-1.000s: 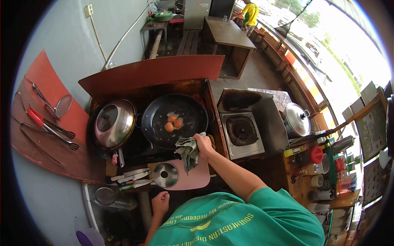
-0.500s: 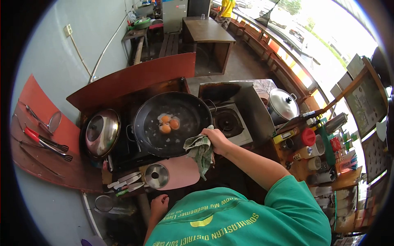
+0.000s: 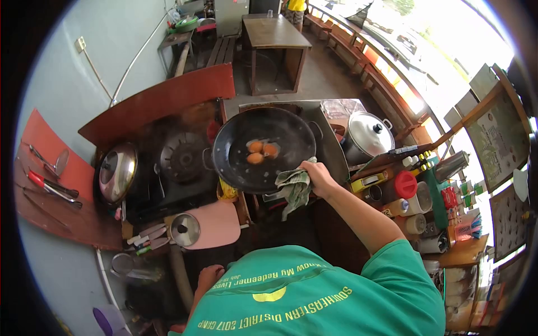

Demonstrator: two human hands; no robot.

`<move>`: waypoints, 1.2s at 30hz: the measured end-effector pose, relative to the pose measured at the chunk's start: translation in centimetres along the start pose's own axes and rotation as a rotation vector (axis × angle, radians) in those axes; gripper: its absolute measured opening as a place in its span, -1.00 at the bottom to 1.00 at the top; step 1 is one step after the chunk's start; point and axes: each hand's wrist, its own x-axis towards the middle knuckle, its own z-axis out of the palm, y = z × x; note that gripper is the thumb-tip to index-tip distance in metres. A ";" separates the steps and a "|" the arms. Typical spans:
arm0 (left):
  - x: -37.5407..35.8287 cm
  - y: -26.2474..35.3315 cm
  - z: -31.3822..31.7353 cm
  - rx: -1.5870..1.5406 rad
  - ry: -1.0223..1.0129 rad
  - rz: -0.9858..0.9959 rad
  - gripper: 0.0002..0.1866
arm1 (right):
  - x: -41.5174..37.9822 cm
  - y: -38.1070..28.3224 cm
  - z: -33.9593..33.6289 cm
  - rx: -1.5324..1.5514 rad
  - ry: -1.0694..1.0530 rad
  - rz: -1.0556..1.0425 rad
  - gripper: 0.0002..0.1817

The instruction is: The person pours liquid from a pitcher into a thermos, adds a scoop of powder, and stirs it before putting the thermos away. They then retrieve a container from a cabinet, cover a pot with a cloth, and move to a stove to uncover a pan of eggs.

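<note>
Head view: the right hand (image 3: 318,175) is closed around a crumpled green-grey checked cloth (image 3: 293,189), which pads its grip on the near rim of the wide black metal wok (image 3: 263,148). A second ago that wok sat on the left burner; now it hangs over the steel-sided stove on the right, and the dark round left burner (image 3: 182,155) is bare. The three frying eggs (image 3: 259,151), orange yolks in thin white, have travelled with it and lie together near the wok's middle, so the pan appears to be shifting from one burner to the other. The left hand (image 3: 208,278) has stayed low beside the green shirt, fingers loosely curled and holding nothing. The small steel lid (image 3: 185,229) rests on the pink cutting board (image 3: 218,223), untouched throughout.
</note>
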 end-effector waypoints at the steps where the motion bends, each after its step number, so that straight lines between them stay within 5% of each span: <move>1: -0.1 0.3 0.8 -0.012 0.005 0.015 -0.76 | 0.7 0.1 -1.3 -0.002 -0.001 -0.026 -0.82; 12: -3.4 1.5 9.1 0.051 -0.071 -0.207 -0.69 | 10.3 6.1 -10.1 0.099 0.045 -0.049 -0.85; 20: -7.4 10.6 8.6 -0.088 -0.011 -0.460 -0.58 | 15.9 8.7 -12.5 0.141 0.055 -0.006 -0.84; 31: -6.3 5.8 15.5 0.157 -0.075 -0.366 -0.69 | 20.3 9.8 -14.4 0.087 0.000 0.110 -0.80; 36: -1.1 11.7 12.7 0.073 -0.014 -0.200 -0.76 | 18.7 9.6 -15.3 -0.022 -0.070 0.095 -0.60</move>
